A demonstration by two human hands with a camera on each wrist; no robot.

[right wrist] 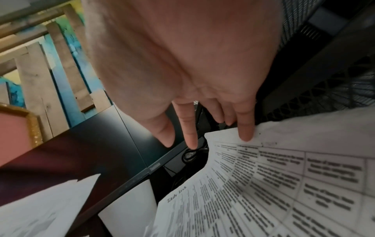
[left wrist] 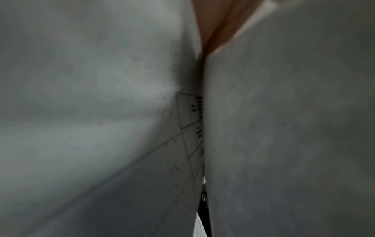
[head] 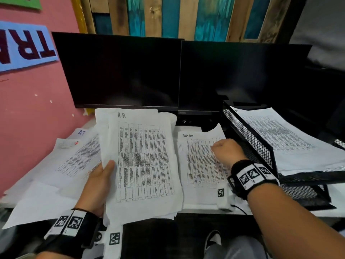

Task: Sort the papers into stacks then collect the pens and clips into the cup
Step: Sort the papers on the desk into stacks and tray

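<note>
Head: papers (head: 145, 157) between hands

Papers: thin white printed sheets, matt, creased. The bundle (head: 141, 157) at centre is rumpled with soft, worn edges; the sheet headed "Task List" (head: 201, 161) to its right lies flatter, curling at its far corner. Loose sheets (head: 61, 165) on the left are smoother. Tray (head: 248, 135) on the right: black metal mesh, matt, with a solid frame, holding more printed paper (head: 291, 139). Two monitors (head: 168, 71) at the far side: black plastic bezels, dark screens with a dull sheen. Wall behind: rough wooden planks (head: 177, 15), bare or with worn teal paint. Left wall (head: 28, 109): matt pink paint. Wristbands (head: 250, 176): black cloth with white printed tags.
</note>
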